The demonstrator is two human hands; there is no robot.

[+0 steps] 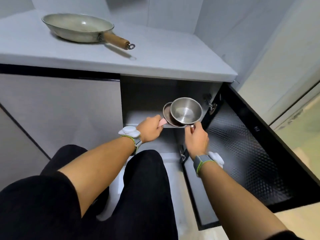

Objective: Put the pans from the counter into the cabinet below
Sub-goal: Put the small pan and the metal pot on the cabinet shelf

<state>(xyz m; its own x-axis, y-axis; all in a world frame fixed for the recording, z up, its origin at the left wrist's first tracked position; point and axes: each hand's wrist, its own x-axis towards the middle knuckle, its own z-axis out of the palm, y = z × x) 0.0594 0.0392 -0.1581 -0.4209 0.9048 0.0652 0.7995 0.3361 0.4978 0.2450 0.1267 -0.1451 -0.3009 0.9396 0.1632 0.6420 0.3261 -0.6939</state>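
Note:
My left hand (151,128) grips the pink handle of a small dark pan (167,114) at the front edge of the cabinet shelf (138,118). My right hand (196,138) holds the handle of a steel saucepan (186,110), which overlaps the small pan's right side. Both pans hover at the open cabinet (147,94) below the counter. A large cream frying pan (78,27) with a wooden handle lies on the white counter (164,54), far left.
The cabinet door (245,153) stands swung open to the right, its inner face dark and dimpled. A closed grey door (60,110) is to the left. My knees in black trousers fill the lower middle.

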